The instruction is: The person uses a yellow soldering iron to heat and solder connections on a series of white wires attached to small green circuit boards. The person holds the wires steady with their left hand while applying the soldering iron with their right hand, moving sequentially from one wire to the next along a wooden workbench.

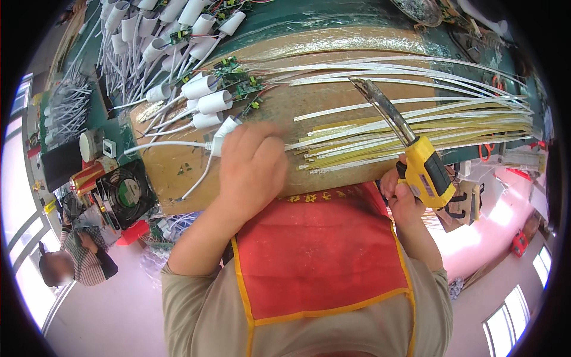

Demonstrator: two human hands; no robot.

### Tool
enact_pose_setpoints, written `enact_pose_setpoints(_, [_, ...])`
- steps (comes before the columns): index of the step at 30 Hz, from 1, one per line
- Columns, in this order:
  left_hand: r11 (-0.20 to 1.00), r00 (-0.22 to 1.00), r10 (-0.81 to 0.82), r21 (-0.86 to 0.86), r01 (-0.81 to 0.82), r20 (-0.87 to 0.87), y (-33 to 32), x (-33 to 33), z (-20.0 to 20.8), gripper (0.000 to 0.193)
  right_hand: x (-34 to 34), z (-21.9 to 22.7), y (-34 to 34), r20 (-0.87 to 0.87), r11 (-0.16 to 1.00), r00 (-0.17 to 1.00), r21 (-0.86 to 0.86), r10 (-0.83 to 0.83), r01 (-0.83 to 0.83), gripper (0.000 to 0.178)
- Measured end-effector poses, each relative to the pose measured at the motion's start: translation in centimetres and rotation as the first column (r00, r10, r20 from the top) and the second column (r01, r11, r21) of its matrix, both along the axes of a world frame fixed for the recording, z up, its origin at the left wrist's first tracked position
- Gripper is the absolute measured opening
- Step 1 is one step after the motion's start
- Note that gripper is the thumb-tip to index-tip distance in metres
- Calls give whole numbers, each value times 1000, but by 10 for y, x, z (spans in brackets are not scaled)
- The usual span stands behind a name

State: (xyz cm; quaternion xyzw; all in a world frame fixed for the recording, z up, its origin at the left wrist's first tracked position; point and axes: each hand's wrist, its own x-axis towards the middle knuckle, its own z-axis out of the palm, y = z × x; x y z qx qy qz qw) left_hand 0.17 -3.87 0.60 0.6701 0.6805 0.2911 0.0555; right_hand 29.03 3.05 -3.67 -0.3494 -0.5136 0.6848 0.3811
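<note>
My left hand (253, 160) is closed, its fingers curled and a little blurred by motion. It grips a white plastic tube cap (225, 132) with a white cable (166, 143) running out to the left. In my right hand (402, 195) is a yellow and black soldering gun (429, 169), its metal tip pointing up and away over the board. Under that tip fan out thin white and yellow LED strips (351, 140). Just beyond my left hand lie more white tube caps (214, 102), with small green circuit boards (241, 86) wired to them.
A brown work board (172, 172) lies on the green table. Many capped cables (178, 24) are heaped at the far left. A black fan (125, 193) stands at the board's left edge. A metal dish (419, 11) is at the far right. Another person (80, 256) sits at the left.
</note>
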Motion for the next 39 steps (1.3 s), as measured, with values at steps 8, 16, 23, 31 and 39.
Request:
enact_pose_setpoints(8, [1000,992,14,-1,-15,-129,5,-2,-9,22,-4,4,0,-26,1000,1000,-22,7,-8,56])
enact_pose_setpoints(16, [998,963,-58,-30,52,-264,12,-2,-13,30,0,3,-4,34,999,999,-22,25,-24,57])
enact_pose_setpoints(23, [994,948,-104,-54,92,-301,18,-6,-11,30,17,-2,-11,205,972,950,-75,235,-225,7])
enact_pose_setpoints(31, [996,949,-90,-42,81,-303,16,-6,-14,27,-3,12,-12,251,943,911,-28,327,-330,11])
enact_pose_setpoints(39, [994,951,-103,-53,91,-291,13,-7,-17,34,0,4,-19,292,955,911,-24,290,-296,15])
